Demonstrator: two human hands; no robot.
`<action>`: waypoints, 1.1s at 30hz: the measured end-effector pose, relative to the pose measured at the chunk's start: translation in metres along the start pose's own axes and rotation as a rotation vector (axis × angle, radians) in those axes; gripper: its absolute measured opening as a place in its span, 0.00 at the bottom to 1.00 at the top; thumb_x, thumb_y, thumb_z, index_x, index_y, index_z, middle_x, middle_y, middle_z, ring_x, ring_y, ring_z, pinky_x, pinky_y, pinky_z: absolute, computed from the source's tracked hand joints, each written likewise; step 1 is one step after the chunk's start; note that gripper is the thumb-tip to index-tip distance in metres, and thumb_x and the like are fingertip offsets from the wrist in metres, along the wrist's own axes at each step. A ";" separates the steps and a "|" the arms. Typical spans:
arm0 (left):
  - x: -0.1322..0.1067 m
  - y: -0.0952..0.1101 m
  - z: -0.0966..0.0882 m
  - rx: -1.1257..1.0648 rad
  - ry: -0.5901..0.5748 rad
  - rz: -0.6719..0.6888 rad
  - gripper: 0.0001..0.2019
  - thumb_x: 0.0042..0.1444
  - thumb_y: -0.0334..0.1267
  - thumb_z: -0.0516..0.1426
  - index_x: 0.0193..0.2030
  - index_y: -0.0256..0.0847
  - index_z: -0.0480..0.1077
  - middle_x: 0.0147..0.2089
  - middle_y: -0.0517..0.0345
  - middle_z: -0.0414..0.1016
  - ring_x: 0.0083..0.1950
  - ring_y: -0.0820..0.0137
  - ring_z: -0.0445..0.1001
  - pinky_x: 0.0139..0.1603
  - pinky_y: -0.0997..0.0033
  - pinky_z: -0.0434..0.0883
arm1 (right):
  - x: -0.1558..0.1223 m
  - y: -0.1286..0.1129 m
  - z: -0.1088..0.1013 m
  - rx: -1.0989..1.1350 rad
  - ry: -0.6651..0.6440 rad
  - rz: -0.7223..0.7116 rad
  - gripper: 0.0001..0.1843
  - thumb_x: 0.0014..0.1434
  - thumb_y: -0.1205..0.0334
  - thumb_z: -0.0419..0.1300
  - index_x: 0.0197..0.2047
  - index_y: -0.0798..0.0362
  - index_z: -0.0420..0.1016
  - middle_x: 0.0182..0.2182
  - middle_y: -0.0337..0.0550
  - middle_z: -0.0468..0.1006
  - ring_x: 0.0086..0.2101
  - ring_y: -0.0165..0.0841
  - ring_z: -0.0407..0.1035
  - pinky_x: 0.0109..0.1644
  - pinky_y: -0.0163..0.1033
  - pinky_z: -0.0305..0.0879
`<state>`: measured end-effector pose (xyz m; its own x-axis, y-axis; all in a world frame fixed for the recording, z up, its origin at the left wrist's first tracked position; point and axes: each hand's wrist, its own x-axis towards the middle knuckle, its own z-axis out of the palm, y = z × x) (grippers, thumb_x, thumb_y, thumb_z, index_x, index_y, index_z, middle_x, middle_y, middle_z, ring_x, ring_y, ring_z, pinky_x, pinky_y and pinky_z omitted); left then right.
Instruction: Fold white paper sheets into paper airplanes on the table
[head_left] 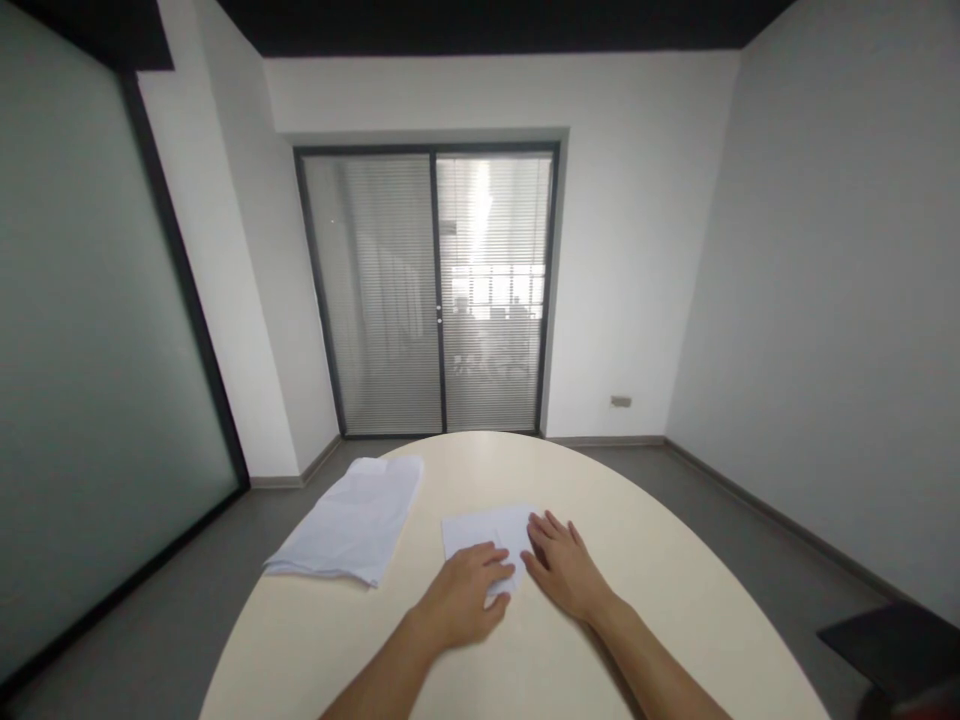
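A white sheet of paper (pixel 480 526), which looks folded, lies flat on the cream table in front of me. My left hand (pixel 471 592) rests on its near left part, fingers stretched out to the right and thumb apart. At the paper's right edge lies my right hand (pixel 561 562), palm down with the fingers extended and spread a little. Neither hand grips anything. Part of the sheet is hidden under the fingers of both hands.
A stack of larger white sheets (pixel 352 522) lies on the left side of the round table (pixel 675 600). A black chair-like object (pixel 892 645) stands at the lower right. Beyond the table are a glass door with blinds (pixel 390 300) and white walls.
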<state>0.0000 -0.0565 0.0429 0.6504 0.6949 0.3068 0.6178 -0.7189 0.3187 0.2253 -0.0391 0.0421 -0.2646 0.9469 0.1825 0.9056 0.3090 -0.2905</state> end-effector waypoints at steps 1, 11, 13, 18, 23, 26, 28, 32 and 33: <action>0.001 0.001 0.001 0.009 -0.002 -0.004 0.23 0.60 0.40 0.56 0.62 0.49 0.68 0.65 0.57 0.68 0.66 0.57 0.64 0.67 0.52 0.61 | -0.001 -0.002 -0.001 0.017 -0.016 -0.039 0.27 0.66 0.51 0.49 0.65 0.52 0.65 0.68 0.50 0.59 0.68 0.48 0.47 0.70 0.63 0.34; 0.000 0.003 0.002 -0.016 -0.066 0.028 0.27 0.55 0.36 0.55 0.64 0.48 0.65 0.69 0.58 0.63 0.69 0.60 0.60 0.70 0.55 0.59 | -0.006 0.002 -0.001 0.063 -0.064 0.012 0.27 0.66 0.53 0.49 0.65 0.50 0.64 0.69 0.49 0.57 0.68 0.49 0.46 0.68 0.67 0.35; -0.001 0.004 0.001 -0.029 -0.087 0.052 0.29 0.53 0.35 0.55 0.64 0.48 0.65 0.69 0.58 0.62 0.70 0.61 0.59 0.70 0.55 0.58 | -0.007 0.002 -0.003 0.059 -0.033 -0.014 0.22 0.66 0.56 0.50 0.59 0.48 0.71 0.67 0.47 0.62 0.67 0.48 0.49 0.68 0.66 0.37; -0.003 0.005 0.002 -0.059 -0.103 0.090 0.30 0.51 0.34 0.56 0.63 0.46 0.66 0.70 0.55 0.61 0.71 0.60 0.57 0.71 0.56 0.57 | -0.010 -0.002 -0.009 0.063 0.020 -0.076 0.18 0.66 0.61 0.48 0.52 0.44 0.76 0.57 0.44 0.74 0.62 0.43 0.60 0.68 0.64 0.37; -0.002 0.010 0.002 -0.100 -0.083 0.105 0.28 0.52 0.36 0.57 0.62 0.46 0.67 0.69 0.54 0.61 0.69 0.60 0.59 0.70 0.57 0.58 | -0.013 -0.001 -0.010 0.095 -0.017 -0.073 0.18 0.66 0.57 0.49 0.54 0.44 0.74 0.61 0.46 0.70 0.63 0.45 0.58 0.66 0.69 0.34; -0.001 0.013 0.000 -0.112 -0.086 0.100 0.28 0.52 0.37 0.58 0.63 0.47 0.66 0.69 0.53 0.61 0.68 0.59 0.59 0.70 0.57 0.58 | -0.014 0.001 -0.009 0.098 -0.040 -0.071 0.21 0.66 0.54 0.50 0.60 0.44 0.69 0.65 0.47 0.66 0.65 0.48 0.53 0.66 0.70 0.33; -0.001 0.014 0.000 -0.119 -0.079 0.097 0.28 0.51 0.36 0.58 0.62 0.47 0.66 0.67 0.52 0.63 0.66 0.59 0.62 0.68 0.59 0.60 | -0.013 0.003 -0.008 0.097 -0.053 -0.075 0.22 0.66 0.53 0.49 0.62 0.44 0.68 0.65 0.47 0.65 0.66 0.49 0.52 0.66 0.70 0.34; 0.000 0.015 -0.001 -0.139 -0.050 0.118 0.25 0.51 0.36 0.58 0.59 0.45 0.69 0.61 0.52 0.68 0.61 0.62 0.67 0.65 0.66 0.63 | -0.011 0.005 -0.005 0.093 -0.055 -0.098 0.20 0.67 0.54 0.49 0.58 0.41 0.72 0.64 0.45 0.67 0.65 0.49 0.52 0.66 0.69 0.37; 0.000 0.015 0.000 -0.140 -0.041 0.120 0.24 0.52 0.35 0.58 0.58 0.45 0.69 0.60 0.53 0.69 0.61 0.63 0.67 0.66 0.67 0.63 | -0.010 0.006 -0.005 0.092 -0.050 -0.105 0.20 0.67 0.54 0.49 0.57 0.40 0.73 0.63 0.45 0.68 0.65 0.48 0.53 0.66 0.68 0.37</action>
<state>0.0093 -0.0668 0.0481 0.7352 0.6007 0.3140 0.4686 -0.7851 0.4049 0.2347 -0.0476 0.0431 -0.3747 0.9113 0.1705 0.8384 0.4116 -0.3573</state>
